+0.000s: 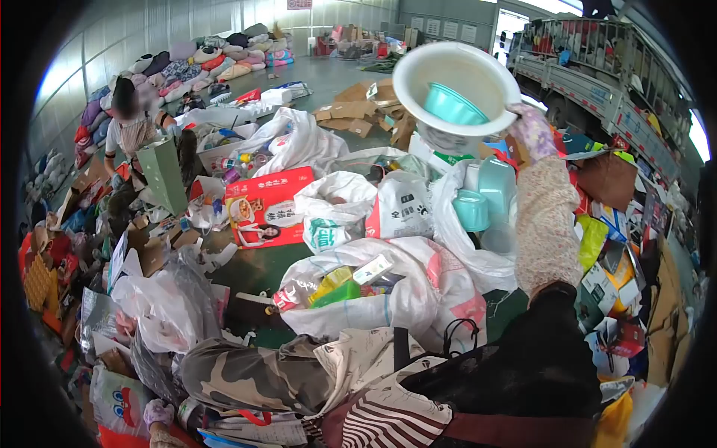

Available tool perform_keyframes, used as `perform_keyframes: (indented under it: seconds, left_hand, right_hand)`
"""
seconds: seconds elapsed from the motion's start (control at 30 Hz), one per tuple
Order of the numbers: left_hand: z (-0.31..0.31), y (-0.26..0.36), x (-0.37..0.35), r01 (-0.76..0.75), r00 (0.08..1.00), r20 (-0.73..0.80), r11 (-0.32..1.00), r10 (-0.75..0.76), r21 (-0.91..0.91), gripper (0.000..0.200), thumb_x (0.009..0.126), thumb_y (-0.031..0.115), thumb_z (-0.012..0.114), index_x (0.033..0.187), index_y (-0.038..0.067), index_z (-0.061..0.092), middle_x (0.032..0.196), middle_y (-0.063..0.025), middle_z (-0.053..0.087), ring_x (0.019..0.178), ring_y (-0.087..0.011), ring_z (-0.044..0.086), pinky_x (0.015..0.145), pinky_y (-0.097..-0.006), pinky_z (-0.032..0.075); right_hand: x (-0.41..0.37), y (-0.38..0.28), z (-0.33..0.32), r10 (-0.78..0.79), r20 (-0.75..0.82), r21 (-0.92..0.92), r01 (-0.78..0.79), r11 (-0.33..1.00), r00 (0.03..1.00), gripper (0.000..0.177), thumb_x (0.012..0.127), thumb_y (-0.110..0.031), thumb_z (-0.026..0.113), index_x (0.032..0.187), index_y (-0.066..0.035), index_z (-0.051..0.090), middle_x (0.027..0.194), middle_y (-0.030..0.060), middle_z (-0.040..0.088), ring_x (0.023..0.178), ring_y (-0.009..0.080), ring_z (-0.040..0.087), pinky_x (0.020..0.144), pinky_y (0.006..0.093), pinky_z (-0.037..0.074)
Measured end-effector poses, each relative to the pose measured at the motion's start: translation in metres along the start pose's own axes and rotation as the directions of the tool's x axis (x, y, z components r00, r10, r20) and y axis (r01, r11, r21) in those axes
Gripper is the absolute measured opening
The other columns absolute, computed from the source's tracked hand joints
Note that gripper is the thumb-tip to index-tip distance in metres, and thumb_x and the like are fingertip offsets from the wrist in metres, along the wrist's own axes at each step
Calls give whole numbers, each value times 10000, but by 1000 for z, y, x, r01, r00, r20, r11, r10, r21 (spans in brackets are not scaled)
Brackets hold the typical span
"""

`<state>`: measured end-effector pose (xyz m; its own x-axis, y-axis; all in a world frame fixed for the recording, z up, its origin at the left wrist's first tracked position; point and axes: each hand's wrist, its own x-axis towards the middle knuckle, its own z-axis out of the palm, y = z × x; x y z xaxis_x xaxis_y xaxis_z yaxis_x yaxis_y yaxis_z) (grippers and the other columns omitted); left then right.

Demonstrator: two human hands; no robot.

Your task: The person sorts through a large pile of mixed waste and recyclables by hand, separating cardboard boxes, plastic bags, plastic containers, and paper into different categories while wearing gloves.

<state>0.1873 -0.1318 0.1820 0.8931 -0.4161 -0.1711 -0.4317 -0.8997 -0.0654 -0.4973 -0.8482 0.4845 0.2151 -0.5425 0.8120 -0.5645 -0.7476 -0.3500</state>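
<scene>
My right hand (535, 133), in a patterned glove, grips the rim of a white plastic basin (415, 97) and holds it up, tilted toward me. Inside the basin sits a turquoise bowl (455, 104). Below it, an opened white sack (485, 272) contains turquoise plastic containers (496, 187). Low at the left edge, my left hand (159, 413) is gloved too and close to a bag with a cartoon face (119, 403); its fingers do not show clearly. In front of my legs, another woven sack (441, 287) holds green and yellow items.
Sorted rubbish surrounds me: a red printed box (270, 205), a crumpled clear bag (160, 306) and flattened cardboard (355, 108). At the left, another person (131, 127) is beside a green box (162, 175). A truck (590, 82) stands at the right.
</scene>
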Motion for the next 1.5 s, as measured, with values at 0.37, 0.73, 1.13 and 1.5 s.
perform_keyframes:
  seconds: [0.37, 0.73, 1.13, 1.5]
  left_hand:
    - [47, -28, 24, -82, 996, 23, 979, 88, -187, 320, 692, 315, 637, 858, 53, 716, 906, -188, 674, 895, -345, 646, 815, -408, 509]
    - [18, 24, 12, -113, 992, 74, 990, 106, 86, 332, 749, 336, 613, 902, 57, 712, 957, -197, 664, 941, -352, 634, 834, -409, 507]
    - [22, 31, 33, -186, 979, 98, 982, 181, 45, 324, 749, 337, 602, 888, 67, 713, 941, -178, 671, 934, -347, 634, 807, -429, 504]
    - [16, 13, 2, -97, 991, 95, 994, 93, 40, 387, 749, 424, 644, 914, 82, 717, 967, -175, 668, 948, -340, 632, 812, -409, 507]
  right_hand:
    - [-218, 182, -135, 824, 34, 614, -662, 429, 565, 146, 795, -84, 554, 890, 26, 551, 867, 149, 630, 728, 237, 638, 613, 301, 549]
    - [-209, 130, -52, 886, -179, 845, -394, 361, 428, 219, 884, -109, 525, 1067, 3, 569, 1052, 167, 604, 904, 309, 638, 701, 461, 582]
    - [-167, 37, 71, 739, -151, 737, -424, 527, 657, 392, 882, -27, 534, 1255, 5, 420, 1073, 185, 593, 844, 307, 662, 616, 395, 620]
    - [-156, 81, 76, 819, -145, 683, -542, 489, 556, 349, 880, -90, 573, 1185, 33, 456, 1019, 223, 618, 758, 343, 678, 581, 388, 616]
